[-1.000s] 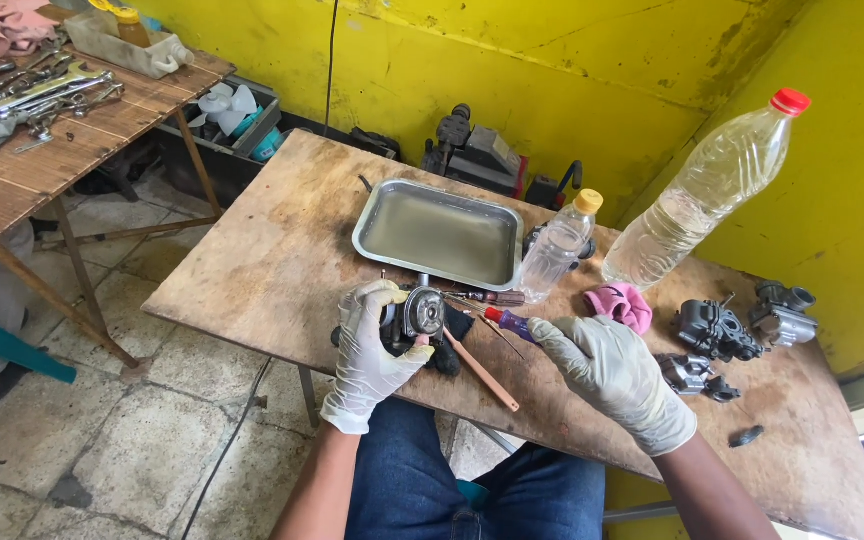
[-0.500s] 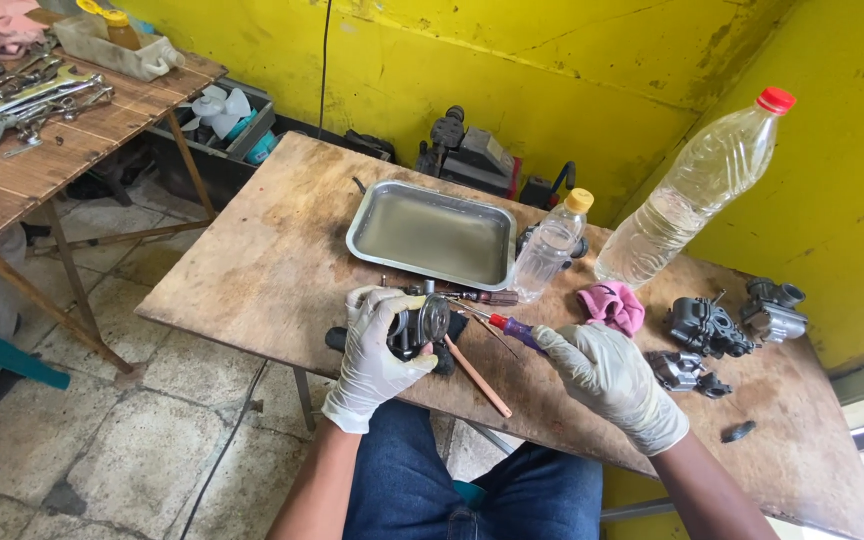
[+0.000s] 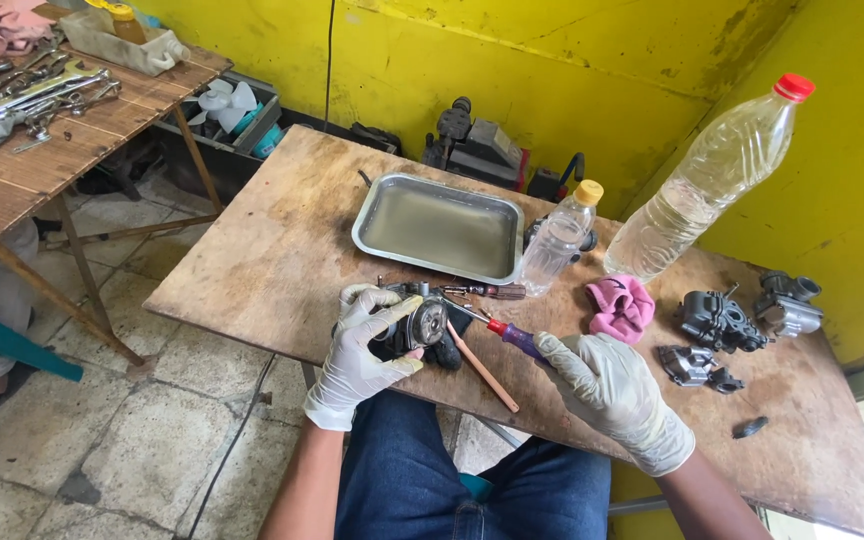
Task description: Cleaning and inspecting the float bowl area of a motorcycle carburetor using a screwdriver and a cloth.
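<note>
I have the carburetor body (image 3: 422,330) gripped in my gloved left hand (image 3: 357,355), fingers curled over its top and thumb under, with its round bore facing up at me. It sits at the near edge of the wooden table (image 3: 282,250), just above my lap. My gloved right hand (image 3: 607,385) is closed around the purple handle of a screwdriver (image 3: 507,335), whose thin shaft points left to the carburetor. A wooden stick (image 3: 482,368) lies on the board between my hands, slanting toward the near edge.

Just behind the carburetor a second screwdriver (image 3: 487,291) lies flat, and beyond it is the metal tray (image 3: 439,228) holding cloudy liquid. A small clear bottle (image 3: 557,240) with a yellow cap stands beside the tray's right rim, and a tall clear bottle (image 3: 712,180) with a red cap leans near the yellow wall. A pink rag (image 3: 620,306) lies near my right hand, with more dark carburetor parts (image 3: 722,320) further right. Bare board lies left of the tray, out to the table's left edge.
</note>
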